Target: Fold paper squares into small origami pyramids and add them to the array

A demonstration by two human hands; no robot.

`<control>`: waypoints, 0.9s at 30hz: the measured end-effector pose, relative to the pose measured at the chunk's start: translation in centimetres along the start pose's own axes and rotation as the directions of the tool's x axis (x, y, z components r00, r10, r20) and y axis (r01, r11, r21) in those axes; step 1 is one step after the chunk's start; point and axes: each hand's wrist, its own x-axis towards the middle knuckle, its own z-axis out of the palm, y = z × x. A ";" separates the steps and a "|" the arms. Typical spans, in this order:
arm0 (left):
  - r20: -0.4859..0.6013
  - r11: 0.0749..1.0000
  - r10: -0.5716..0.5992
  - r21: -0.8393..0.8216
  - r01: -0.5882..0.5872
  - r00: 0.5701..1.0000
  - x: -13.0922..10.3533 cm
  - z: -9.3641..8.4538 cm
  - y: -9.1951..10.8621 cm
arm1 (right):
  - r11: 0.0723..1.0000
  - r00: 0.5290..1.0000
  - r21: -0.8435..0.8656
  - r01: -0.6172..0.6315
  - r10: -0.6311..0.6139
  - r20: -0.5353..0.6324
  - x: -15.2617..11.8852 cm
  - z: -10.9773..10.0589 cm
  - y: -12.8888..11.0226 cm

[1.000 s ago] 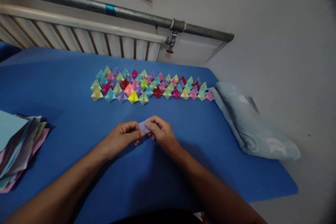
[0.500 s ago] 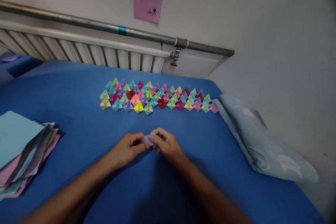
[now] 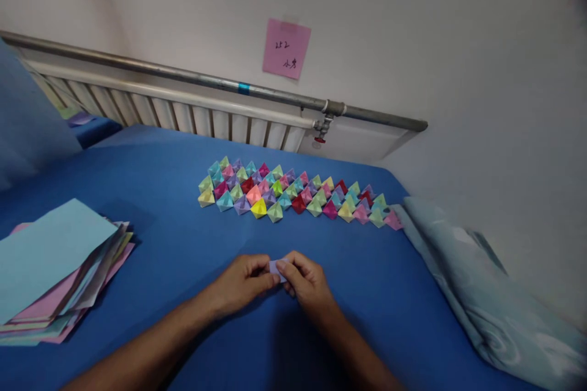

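A small pale-purple piece of folded paper [image 3: 275, 268] is pinched between both hands, over the blue surface. My left hand [image 3: 247, 281] grips its left end between thumb and fingers. On the other end, my right hand [image 3: 306, 279] is closed, its thumb lying across the paper. The fingers hide much of the piece. Beyond the hands, several rows of colourful folded paper boats [image 3: 275, 212] stand side by side, pointed tops up.
A loose stack of coloured paper sheets [image 3: 59, 250] lies at the left. On the right a folded grey-green cloth [image 3: 477, 281] rests along the wall. A radiator [image 3: 206, 115], a metal pipe [image 3: 183, 76] and a pink note [image 3: 287, 49] are at the back of the blue table [image 3: 178, 238].
The whole view has shifted, so everything appears lower and mostly further right. Both hands still pinch the purple paper, with almost the same grip.
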 end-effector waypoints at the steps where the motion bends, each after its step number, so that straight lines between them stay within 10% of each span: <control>1: -0.001 1.000 -0.001 -0.013 0.001 1.000 0.0 0.0 -0.1 | 1.000 1.000 0.007 -0.002 0.002 0.010 0.0 0.0 0.0; 19: 0.074 0.983 -0.011 0.185 -0.002 0.997 -0.6 -0.5 0.7 | 0.999 0.998 -0.040 -0.019 0.021 0.065 -0.7 -0.4 -0.9; 27: 0.132 0.995 -0.093 -0.009 0.094 0.987 -0.2 -0.6 0.1 | 0.997 0.994 -0.059 -0.055 0.060 0.092 -0.3 -0.6 -0.7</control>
